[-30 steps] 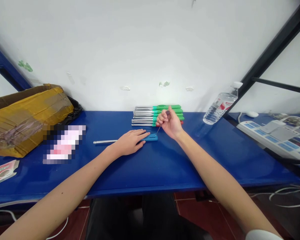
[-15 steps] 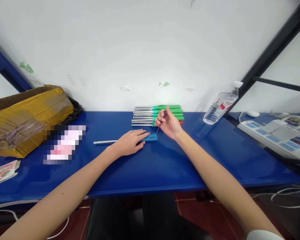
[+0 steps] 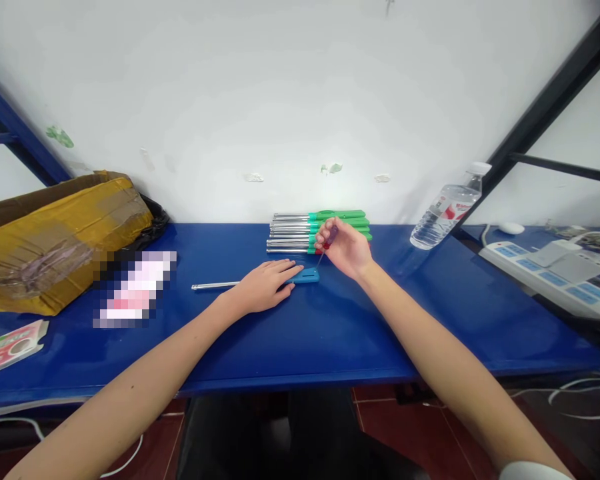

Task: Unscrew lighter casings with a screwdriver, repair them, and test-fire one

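Note:
A long-necked lighter (image 3: 309, 275) with a blue handle and a thin metal tube lies across the table, tube to the left. My left hand (image 3: 266, 287) rests over it, fingers on the far side and thumb on the near side, holding its handle against the table. My right hand (image 3: 349, 248) is closed around a small screwdriver (image 3: 333, 235) with a dark reddish, see-through handle. The thin shaft points down to the right end of the blue handle; whether the tip touches it I cannot tell. Behind both hands lie several green-handled lighters (image 3: 290, 227) in a row, with a red one partly hidden.
A taped cardboard box (image 3: 55, 247), a blurred-out packet (image 3: 137, 287) and a torn printed card (image 3: 13, 348) are on the left. To the right, a water bottle (image 3: 447, 212) leans on the frame near a power strip (image 3: 545, 273). A white wall backs the table.
The screwdriver's shaft has shifted slightly, its tip now nearer the right end of the blue handle. My left hand keeps its hold; the whole view has moved a little.

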Demonstrator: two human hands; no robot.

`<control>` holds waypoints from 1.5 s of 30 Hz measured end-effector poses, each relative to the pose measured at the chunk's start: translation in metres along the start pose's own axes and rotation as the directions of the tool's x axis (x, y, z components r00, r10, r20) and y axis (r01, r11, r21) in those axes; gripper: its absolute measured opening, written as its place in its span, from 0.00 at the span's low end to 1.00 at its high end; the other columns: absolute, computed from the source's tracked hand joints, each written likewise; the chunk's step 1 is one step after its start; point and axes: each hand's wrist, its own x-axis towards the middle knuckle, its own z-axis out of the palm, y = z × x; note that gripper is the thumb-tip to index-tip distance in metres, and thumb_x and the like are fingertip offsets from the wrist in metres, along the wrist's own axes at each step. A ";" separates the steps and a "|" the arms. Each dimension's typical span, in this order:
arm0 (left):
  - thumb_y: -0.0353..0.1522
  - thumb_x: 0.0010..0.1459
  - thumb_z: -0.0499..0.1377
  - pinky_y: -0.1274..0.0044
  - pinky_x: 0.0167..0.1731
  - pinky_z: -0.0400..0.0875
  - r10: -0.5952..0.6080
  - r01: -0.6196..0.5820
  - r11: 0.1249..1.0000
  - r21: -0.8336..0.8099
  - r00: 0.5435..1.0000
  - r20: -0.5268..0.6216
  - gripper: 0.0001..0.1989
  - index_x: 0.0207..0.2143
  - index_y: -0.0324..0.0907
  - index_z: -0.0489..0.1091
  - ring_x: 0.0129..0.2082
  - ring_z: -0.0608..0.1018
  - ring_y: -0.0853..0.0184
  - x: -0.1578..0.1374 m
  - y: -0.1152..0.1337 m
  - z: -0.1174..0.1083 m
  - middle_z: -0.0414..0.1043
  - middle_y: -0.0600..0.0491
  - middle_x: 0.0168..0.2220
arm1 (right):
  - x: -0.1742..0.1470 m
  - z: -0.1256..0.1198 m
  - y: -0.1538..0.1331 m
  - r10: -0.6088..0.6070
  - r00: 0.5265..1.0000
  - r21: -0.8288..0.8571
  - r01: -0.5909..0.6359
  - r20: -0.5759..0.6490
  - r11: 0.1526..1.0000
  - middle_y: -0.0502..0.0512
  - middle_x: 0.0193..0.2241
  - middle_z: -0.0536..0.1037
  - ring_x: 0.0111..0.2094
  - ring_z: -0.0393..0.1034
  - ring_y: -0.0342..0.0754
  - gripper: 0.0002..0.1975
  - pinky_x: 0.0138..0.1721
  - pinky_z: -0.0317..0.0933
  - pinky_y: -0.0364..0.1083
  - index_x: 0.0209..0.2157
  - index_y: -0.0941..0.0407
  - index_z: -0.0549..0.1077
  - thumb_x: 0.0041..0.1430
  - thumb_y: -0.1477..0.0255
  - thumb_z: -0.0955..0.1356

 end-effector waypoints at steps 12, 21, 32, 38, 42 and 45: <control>0.35 0.68 0.48 0.64 0.62 0.59 -0.001 0.001 1.000 0.015 1.000 0.000 0.24 0.64 0.41 0.59 0.63 0.65 0.57 0.000 0.000 0.002 0.61 0.45 0.64 | 0.000 0.000 0.001 0.011 1.000 0.060 -0.011 0.009 0.998 0.44 0.18 0.57 0.22 0.58 0.43 0.12 0.27 0.60 0.42 0.29 0.53 0.66 0.62 0.61 0.65; 0.35 0.68 0.48 0.62 0.62 0.59 0.003 -0.003 1.000 0.001 1.000 0.001 0.24 0.64 0.40 0.60 0.63 0.65 0.56 0.000 0.000 0.002 0.61 0.44 0.64 | 0.002 0.001 0.004 0.026 1.000 -0.011 -0.026 0.001 1.000 0.44 0.17 0.52 0.21 0.57 0.42 0.19 0.27 0.60 0.42 0.27 0.53 0.68 0.61 0.53 0.66; 0.35 0.68 0.47 0.63 0.62 0.59 -0.004 0.004 1.000 0.007 1.000 0.011 0.24 0.64 0.41 0.59 0.63 0.65 0.57 0.001 0.000 0.001 0.61 0.45 0.64 | 0.000 0.003 0.003 -0.010 1.000 -0.026 0.010 0.000 1.000 0.48 0.26 0.66 0.28 0.63 0.43 0.15 0.30 0.61 0.43 0.25 0.53 0.66 0.60 0.59 0.68; 0.36 0.68 0.47 0.63 0.62 0.59 0.008 -0.008 1.000 -0.007 1.000 -0.014 0.24 0.64 0.42 0.59 0.63 0.65 0.57 0.000 -0.001 0.003 0.61 0.45 0.64 | 0.000 0.006 0.005 0.003 1.000 -0.063 -0.003 -0.003 0.998 0.44 0.17 0.50 0.20 0.52 0.43 0.25 0.29 0.59 0.45 0.19 0.53 0.63 0.63 0.51 0.63; 0.36 0.69 0.46 0.62 0.62 0.59 0.009 -0.009 1.000 -0.012 1.000 -0.015 0.24 0.64 0.41 0.59 0.63 0.65 0.56 0.000 -0.002 0.004 0.61 0.45 0.64 | -0.003 0.007 0.002 0.014 1.000 -0.025 -0.014 -0.004 1.000 0.43 0.17 0.48 0.20 0.50 0.44 0.21 0.28 0.59 0.45 0.24 0.52 0.65 0.63 0.52 0.62; 0.35 0.68 0.46 0.62 0.62 0.59 0.002 -0.002 1.000 0.001 1.000 0.007 0.24 0.65 0.41 0.59 0.63 0.65 0.56 0.000 -0.001 0.003 0.60 0.44 0.64 | -0.003 0.006 0.002 0.008 1.000 0.005 -0.008 0.016 1.000 0.44 0.18 0.53 0.21 0.54 0.44 0.16 0.28 0.60 0.44 0.26 0.52 0.65 0.62 0.57 0.65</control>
